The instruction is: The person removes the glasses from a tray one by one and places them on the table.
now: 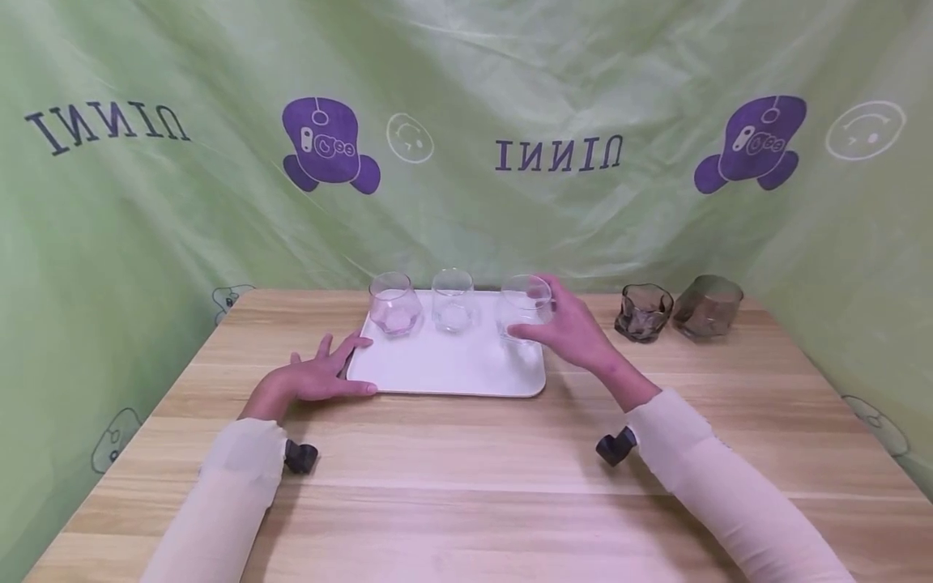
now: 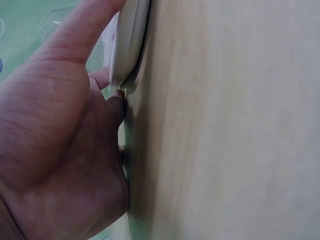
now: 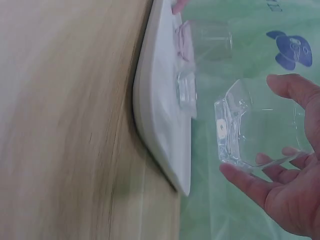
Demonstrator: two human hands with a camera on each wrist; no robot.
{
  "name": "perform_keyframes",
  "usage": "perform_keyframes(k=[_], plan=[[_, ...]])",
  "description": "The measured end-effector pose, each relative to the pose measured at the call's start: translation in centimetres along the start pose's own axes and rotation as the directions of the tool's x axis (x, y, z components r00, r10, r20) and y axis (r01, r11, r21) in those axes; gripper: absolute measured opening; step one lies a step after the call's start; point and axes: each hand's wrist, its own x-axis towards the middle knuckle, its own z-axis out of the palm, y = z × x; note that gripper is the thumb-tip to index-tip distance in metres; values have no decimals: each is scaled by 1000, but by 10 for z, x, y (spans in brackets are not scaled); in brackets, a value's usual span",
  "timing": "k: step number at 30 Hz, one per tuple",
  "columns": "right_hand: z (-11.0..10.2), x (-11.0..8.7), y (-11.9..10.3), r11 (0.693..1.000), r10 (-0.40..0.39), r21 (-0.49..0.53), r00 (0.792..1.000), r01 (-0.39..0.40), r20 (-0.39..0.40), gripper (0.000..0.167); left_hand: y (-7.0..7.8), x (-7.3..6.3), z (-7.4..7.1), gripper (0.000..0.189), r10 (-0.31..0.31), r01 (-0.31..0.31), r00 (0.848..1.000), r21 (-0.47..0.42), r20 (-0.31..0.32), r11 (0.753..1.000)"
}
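My right hand (image 1: pixel 576 330) grips a clear faceted glass (image 1: pixel 523 301) by its side, thumb at the front and fingers behind. In the right wrist view a gap shows between this glass's base and the white tray (image 1: pixel 437 371); it hangs over the tray's right end. Spread out at the tray's left side, my left hand (image 1: pixel 312 379) touches its edge, the thumb lying along the front left corner. Two more clear glasses stand upright on the tray: one at the back left (image 1: pixel 395 312) and a narrower one (image 1: pixel 453 308) at the back middle.
Right of the tray, a dark smoky glass (image 1: pixel 644 312) with a twisted shape stands beside a wider brownish smoky glass (image 1: pixel 707 308). The wooden table (image 1: pixel 466 486) runs back to a green printed curtain (image 1: pixel 466 219).
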Motion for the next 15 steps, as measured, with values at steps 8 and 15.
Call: perform_keyframes(k=[8,15], plan=[[-24,-2,25,996,87,-2,996,-87,7,97,-2,0,0,100,11,-11,1000,-31,-13,999],[-39,-1,44,992,129,9,992,-129,-8,96,-2,0,1,99,11,-11,1000,-9,-5,1000]])
